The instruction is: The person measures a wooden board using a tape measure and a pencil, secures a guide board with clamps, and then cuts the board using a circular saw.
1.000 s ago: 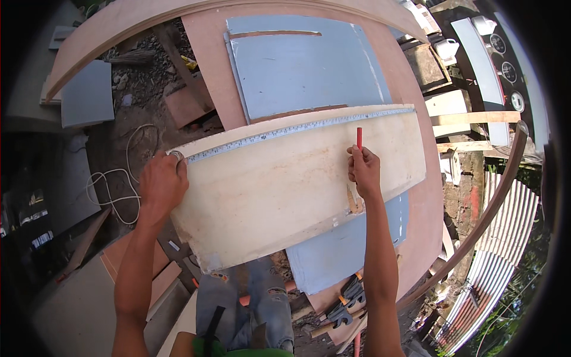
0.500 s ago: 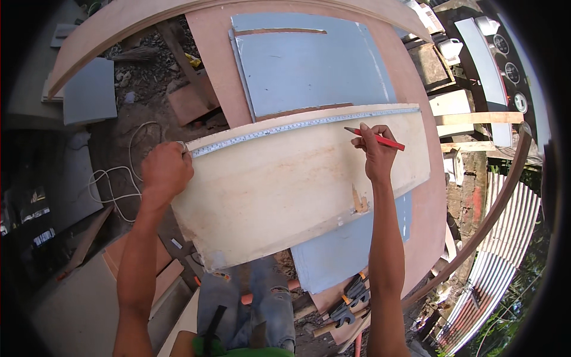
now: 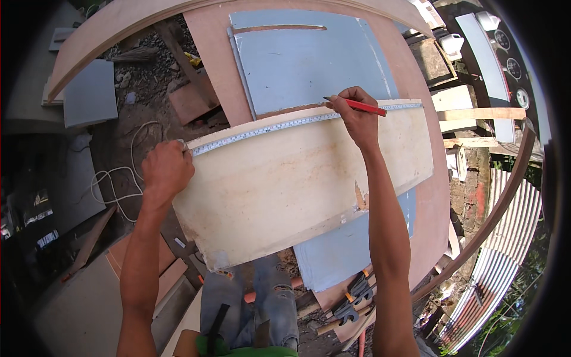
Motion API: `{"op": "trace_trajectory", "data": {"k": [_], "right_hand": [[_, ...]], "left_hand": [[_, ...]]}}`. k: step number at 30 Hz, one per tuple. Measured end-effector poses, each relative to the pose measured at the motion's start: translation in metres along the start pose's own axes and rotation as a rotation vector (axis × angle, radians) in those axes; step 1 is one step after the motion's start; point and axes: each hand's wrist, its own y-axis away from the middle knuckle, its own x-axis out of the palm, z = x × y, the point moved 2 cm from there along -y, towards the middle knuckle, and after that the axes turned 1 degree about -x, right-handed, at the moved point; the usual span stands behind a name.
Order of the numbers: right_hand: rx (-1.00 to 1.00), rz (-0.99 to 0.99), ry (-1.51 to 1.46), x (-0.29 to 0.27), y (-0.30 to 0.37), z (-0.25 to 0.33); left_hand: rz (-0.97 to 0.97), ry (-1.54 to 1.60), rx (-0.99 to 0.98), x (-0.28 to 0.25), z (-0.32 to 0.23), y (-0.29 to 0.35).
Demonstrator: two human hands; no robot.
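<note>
A long cream-coloured board lies slantwise before me. A measuring tape stretches along the board's far edge. At the board's left end, my left hand is closed on the end of the tape, its fingertips partly hidden. My right hand pinches a red pencil with a dark tip pointing left. That hand is over the tape near the far edge, right of the middle, and covers a stretch of it.
Blue-painted panels and a larger pinkish plywood sheet lie under the board. A white cord loops on the ground at left. Clamps with black and orange parts sit near my legs. Corrugated metal stands at right.
My right hand has moved left and away from me with the pencil, from over the board's face to the tape. The left hand stays at the board's left end.
</note>
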Motion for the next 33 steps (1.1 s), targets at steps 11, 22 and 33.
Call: {"op": "trace_trajectory", "data": {"k": [11, 22, 33], "right_hand": [[0.051, 0.048, 0.043, 0.000, 0.005, -0.011], [0.030, 0.145, 0.115, -0.007, -0.005, -0.023], [0.006, 0.207, 0.201, -0.008, -0.010, -0.029]], "left_hand": [[0.055, -0.012, -0.041, -0.003, -0.002, -0.002], [0.055, -0.028, -0.044, -0.006, -0.005, -0.002], [0.058, -0.009, -0.052, -0.002, -0.002, -0.003]]}}
